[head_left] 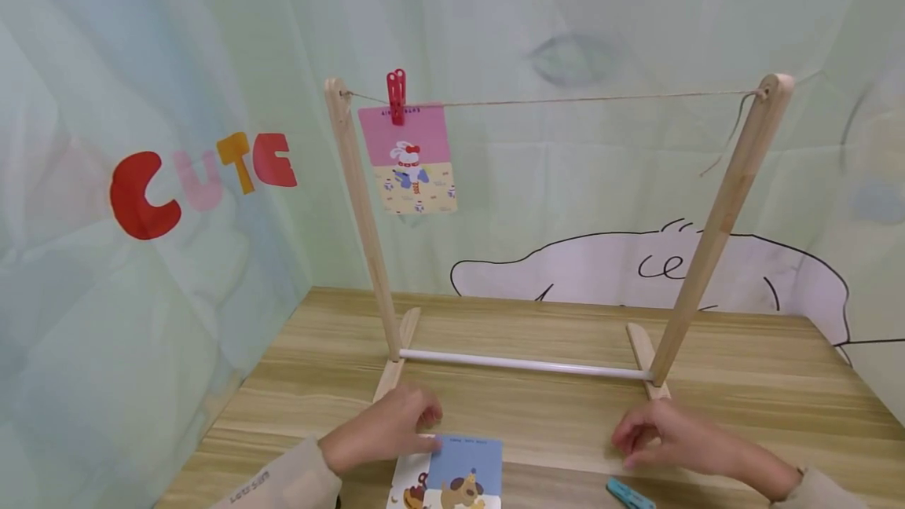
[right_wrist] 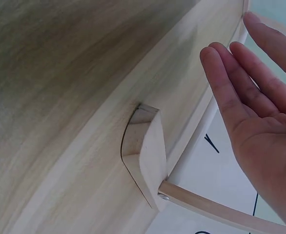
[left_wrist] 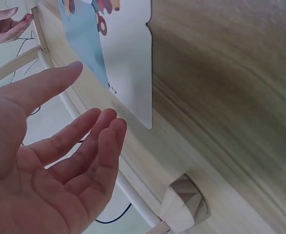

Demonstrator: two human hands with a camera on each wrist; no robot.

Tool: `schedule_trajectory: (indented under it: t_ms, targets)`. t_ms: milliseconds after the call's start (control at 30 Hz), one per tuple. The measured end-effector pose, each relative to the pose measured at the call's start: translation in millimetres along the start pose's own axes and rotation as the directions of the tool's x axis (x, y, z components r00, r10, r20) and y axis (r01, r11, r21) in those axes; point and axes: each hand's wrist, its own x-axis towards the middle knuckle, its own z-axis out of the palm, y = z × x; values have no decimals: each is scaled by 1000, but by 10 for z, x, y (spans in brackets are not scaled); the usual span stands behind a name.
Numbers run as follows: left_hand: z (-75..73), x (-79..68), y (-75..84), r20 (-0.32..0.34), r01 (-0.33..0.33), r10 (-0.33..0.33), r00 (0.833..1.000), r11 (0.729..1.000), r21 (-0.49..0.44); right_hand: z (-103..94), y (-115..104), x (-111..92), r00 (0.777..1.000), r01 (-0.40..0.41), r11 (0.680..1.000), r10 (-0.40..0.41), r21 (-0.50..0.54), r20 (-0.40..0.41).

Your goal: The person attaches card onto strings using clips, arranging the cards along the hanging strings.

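In the head view my left hand [head_left: 389,429] is at the top left corner of a blue and white card [head_left: 463,458] printed with cartoon dogs, which lies on the table. Its fingers are loosely bent with nothing between them; the left wrist view shows the palm [left_wrist: 55,185] and the card [left_wrist: 128,63] beyond the thumb. My right hand [head_left: 675,440] hovers over the table on the right, fingers relaxed and holding nothing. Just below it lies a teal clothespin [head_left: 629,493]. A red clothespin [head_left: 397,98] holds a pink and yellow card [head_left: 413,167] on a string.
A wooden frame stands behind the hands, with a left post [head_left: 364,234], a right post [head_left: 721,230] and a white bar [head_left: 526,364] low between them. The string [head_left: 601,98] spans the post tops. A printed cloth [head_left: 212,38] surrounds the wooden table [head_left: 537,415].
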Motion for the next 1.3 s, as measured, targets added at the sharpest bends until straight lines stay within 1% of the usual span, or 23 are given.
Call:
schedule_trajectory:
  t_ms: [333, 467, 633, 733, 1000, 1300]
  targets:
    - [30, -16, -12, -14, -16, 17, 1000, 999, 28, 87, 29, 0, 1000, -3, 1000, 3, -3, 1]
    - [36, -13, -10, -15, -31, 31, 999, 999, 35, 107, 36, -6, 1000, -27, 1000, 27, 4, 15]
    - [56, -7, -22, -9, -34, 34, 999, 999, 36, 119, 40, -13, 999, -33, 999, 34, -15, 28]
    - [71, -2, -32, -10, -32, 32, 999, 999, 30, 124, 47, -6, 999, -19, 999, 20, -43, 28]
    - [88, 2, -22, -1, -19, 19, 1000, 1000, 1, 140, 59, 7, 1000, 5, 997, -2, -76, 31]
    - [108, 3, 14, 20, -11, 11, 1000, 999, -41, 146, 38, -4, 999, -18, 996, 21, -89, 40]
